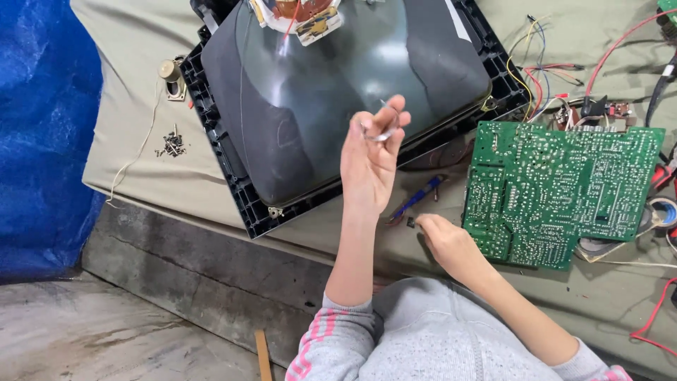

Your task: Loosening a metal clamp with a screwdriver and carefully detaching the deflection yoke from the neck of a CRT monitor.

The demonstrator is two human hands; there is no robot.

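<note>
While my left hand [370,159] is raised over the edge of the picture tube [338,92], its thumb and first fingers pinch a thin shiny metal piece [381,131]; tweezers or a bent clip, can't tell at this size. My right hand [451,243] is down on the grey-green cloth [127,120], fingertips closed on a small dark part [411,221] just beside the tip end of a blue-handled tool [417,200]. The tube lies face down in its black frame [233,190]. The green circuit board [564,190] sits solder side up, just right of my right hand, not touched. My read: I'm at the small-parts handling stage, one piece per hand, with the board and tube both left alone. A next move calls for keeping both pinches firm, since each piece is tiny and would vanish into the cloth folds. It also calls for bringing the hands together over the cloth rather than over the glass. The coloured wires [536,77] are well clear, and so are the screw pile [171,144] and the small speaker [171,74] on the far left.
</note>
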